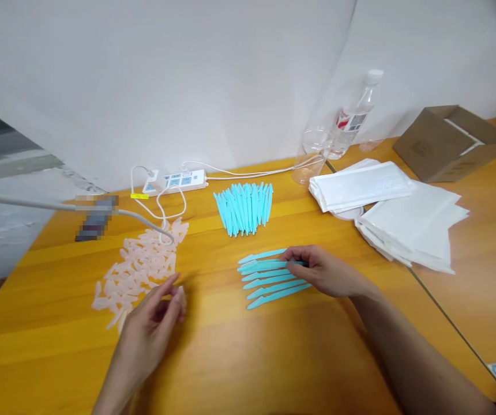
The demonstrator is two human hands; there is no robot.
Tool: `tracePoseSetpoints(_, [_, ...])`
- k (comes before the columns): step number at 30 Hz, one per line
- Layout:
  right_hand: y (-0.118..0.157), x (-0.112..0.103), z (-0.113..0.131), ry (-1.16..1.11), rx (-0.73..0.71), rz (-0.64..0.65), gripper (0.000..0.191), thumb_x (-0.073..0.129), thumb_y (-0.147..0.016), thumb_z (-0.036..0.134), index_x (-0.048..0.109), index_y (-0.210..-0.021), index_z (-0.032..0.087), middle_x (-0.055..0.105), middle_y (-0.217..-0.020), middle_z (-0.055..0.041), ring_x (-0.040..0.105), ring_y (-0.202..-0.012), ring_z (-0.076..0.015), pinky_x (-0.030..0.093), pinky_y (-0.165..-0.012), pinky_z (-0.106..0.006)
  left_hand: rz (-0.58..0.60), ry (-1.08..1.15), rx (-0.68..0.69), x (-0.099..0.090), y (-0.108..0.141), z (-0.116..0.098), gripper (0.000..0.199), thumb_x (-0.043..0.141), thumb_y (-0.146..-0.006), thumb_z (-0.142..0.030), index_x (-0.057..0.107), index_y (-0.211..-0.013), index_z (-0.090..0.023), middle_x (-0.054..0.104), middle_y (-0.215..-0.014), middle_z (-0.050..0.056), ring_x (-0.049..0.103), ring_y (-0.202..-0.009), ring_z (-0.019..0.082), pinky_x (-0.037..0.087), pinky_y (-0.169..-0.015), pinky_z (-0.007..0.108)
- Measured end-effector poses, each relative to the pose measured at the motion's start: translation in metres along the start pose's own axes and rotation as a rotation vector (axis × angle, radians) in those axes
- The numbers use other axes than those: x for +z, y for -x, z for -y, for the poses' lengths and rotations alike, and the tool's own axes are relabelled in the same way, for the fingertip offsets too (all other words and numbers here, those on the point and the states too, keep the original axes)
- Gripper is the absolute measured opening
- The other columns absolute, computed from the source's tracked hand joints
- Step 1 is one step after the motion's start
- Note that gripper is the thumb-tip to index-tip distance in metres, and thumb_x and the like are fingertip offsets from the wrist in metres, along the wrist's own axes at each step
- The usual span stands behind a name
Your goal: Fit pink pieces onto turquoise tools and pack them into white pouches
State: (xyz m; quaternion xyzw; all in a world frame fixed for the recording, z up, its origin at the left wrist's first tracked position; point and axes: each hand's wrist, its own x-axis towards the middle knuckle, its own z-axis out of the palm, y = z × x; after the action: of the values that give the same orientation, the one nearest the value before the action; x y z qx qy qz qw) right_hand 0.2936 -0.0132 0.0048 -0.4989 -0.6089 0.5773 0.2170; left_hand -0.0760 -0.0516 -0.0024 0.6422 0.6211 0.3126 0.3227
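Observation:
Several slim turquoise eyebrow razors [269,283] lie side by side in a loose row on the wooden table. My right hand [317,269] reaches over the far end of this row, its thumb and fingers pinched on the handle of one razor [259,266]. To the left, my left hand [157,317] hovers by a spread of small pale pink caps [138,265]. Its thumb and forefinger are apart, with nothing visible between them; the other fingers curl in. Further back sits a thick bunch of more turquoise razors [244,208].
Behind the caps are a white power strip [179,182] with cables and a blurred-out dark object [96,218]. At the right are white plastic packets [408,216], a clear container [311,155], a bottle [354,118] and an open cardboard box [442,144]. A pale cable [57,204] crosses the left side.

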Motion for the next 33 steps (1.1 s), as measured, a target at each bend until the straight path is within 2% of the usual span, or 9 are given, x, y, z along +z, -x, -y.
tracePoseSetpoints(2, [0.001,0.001,0.0,0.004,-0.014,0.013,0.019,0.054,-0.092,0.032,0.066,-0.095,0.017,0.053,-0.074,0.0029,0.042,-0.064,-0.0114,0.036,-0.06,-0.024,0.09,0.245,-0.085,0.022,-0.005,-0.022,0.04,0.062,-0.092,-0.046,0.065,-0.118,-0.016,0.071,-0.082,0.003,0.068,-0.067,0.015,0.058,-0.068,0.029])
tracePoseSetpoints(5, [0.003,0.002,0.001,0.018,-0.033,0.018,0.018,0.054,-0.092,0.031,0.066,-0.093,0.018,0.051,-0.073,0.0035,0.04,-0.064,-0.0112,0.035,-0.06,-0.024,0.043,0.468,-0.271,0.047,-0.014,-0.045,0.04,0.076,-0.081,-0.046,0.068,-0.103,-0.013,0.076,-0.087,0.008,0.072,-0.074,0.017,0.061,-0.073,0.029])
tracePoseSetpoints(9, [0.004,0.001,0.001,0.002,-0.034,0.027,0.017,0.052,-0.092,0.029,0.065,-0.09,0.018,0.049,-0.072,0.0033,0.039,-0.064,-0.011,0.035,-0.061,-0.024,-0.022,0.613,-0.353,0.062,-0.019,-0.055,0.045,0.086,-0.07,-0.045,0.068,-0.096,-0.012,0.078,-0.084,0.007,0.073,-0.073,0.015,0.061,-0.072,0.026])
tracePoseSetpoints(21, [0.002,0.001,-0.005,0.036,-0.07,0.035,0.015,0.05,-0.092,0.023,0.064,-0.091,0.018,0.048,-0.072,0.0036,0.039,-0.064,-0.0109,0.034,-0.059,-0.024,-0.036,0.579,-0.367,0.064,-0.013,-0.054,0.043,0.088,-0.066,-0.044,0.072,-0.091,-0.013,0.077,-0.078,0.005,0.071,-0.067,0.013,0.059,-0.067,0.022])
tracePoseSetpoints(28, [0.005,0.009,0.004,0.088,-0.069,0.056,0.015,0.049,-0.093,0.024,0.063,-0.091,0.018,0.047,-0.072,0.0043,0.041,-0.065,-0.0104,0.034,-0.059,-0.023,0.084,0.58,-0.329,0.082,-0.009,-0.061,0.037,0.084,-0.072,-0.045,0.074,-0.09,-0.014,0.075,-0.073,0.004,0.069,-0.065,0.014,0.057,-0.065,0.023])
tracePoseSetpoints(31, [0.013,0.002,0.011,0.22,-0.095,0.14,0.018,0.049,-0.095,0.026,0.06,-0.082,0.018,0.046,-0.069,0.0048,0.038,-0.063,-0.0099,0.032,-0.057,-0.024,0.159,0.467,-0.3,0.084,0.002,-0.057,0.033,0.079,-0.078,-0.045,0.076,-0.092,-0.015,0.074,-0.073,0.004,0.066,-0.064,0.013,0.053,-0.062,0.022])
tracePoseSetpoints(33, [0.02,-0.005,0.015,0.31,-0.143,0.232,0.025,0.051,-0.095,0.027,0.055,-0.072,0.018,0.046,-0.066,0.0047,0.038,-0.062,-0.0097,0.031,-0.058,-0.024,0.211,0.348,-0.233,0.083,0.013,-0.053,0.027,0.076,-0.081,-0.043,0.078,-0.09,-0.017,0.072,-0.071,0.003,0.061,-0.062,0.011,0.049,-0.058,0.02])
